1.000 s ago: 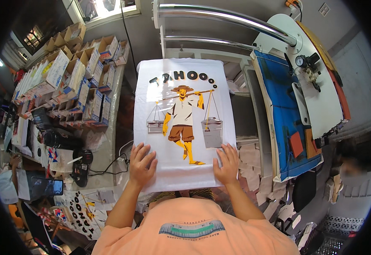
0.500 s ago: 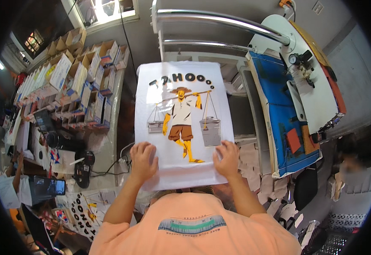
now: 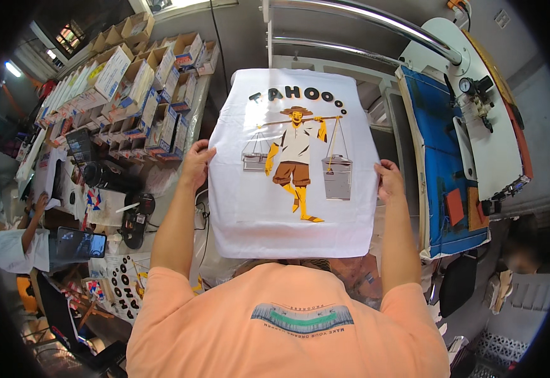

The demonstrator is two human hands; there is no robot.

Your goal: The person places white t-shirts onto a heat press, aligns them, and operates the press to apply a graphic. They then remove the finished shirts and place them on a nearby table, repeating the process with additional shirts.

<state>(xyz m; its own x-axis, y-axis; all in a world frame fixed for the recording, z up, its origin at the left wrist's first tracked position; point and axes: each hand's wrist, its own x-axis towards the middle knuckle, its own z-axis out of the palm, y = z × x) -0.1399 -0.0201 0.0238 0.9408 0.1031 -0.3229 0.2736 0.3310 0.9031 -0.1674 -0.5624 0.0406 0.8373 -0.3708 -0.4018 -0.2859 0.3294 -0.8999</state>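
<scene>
A white T-shirt (image 3: pixel 231 201), spread over a board hidden beneath it, lies in front of me. Its print (image 3: pixel 297 151) shows a figure in a brown hat and brown shorts carrying two grey pails on a pole, under an arc of black lettering. My left hand (image 3: pixel 198 165) pinches the cloth at the left edge, thumb on the upper face. At the right edge, my right hand (image 3: pixel 390 180) has its fingers closed on the fabric too. The fingertips under the cloth are hidden from view.
Chrome rails (image 3: pixel 363 19) run behind the shirt. To the right stands a blue-meshed screen frame (image 3: pixel 442 170) beside a white machine arm with a gauge (image 3: pixel 466 85). Open cardboard boxes (image 3: pixel 161 126) crowd the left table. Beyond it, a person's arm (image 3: pixel 32 227) shows.
Both hands have left the front part of the shirt and moved outward and up to its side edges, now gripping the cloth. The whole view has shifted a little.
</scene>
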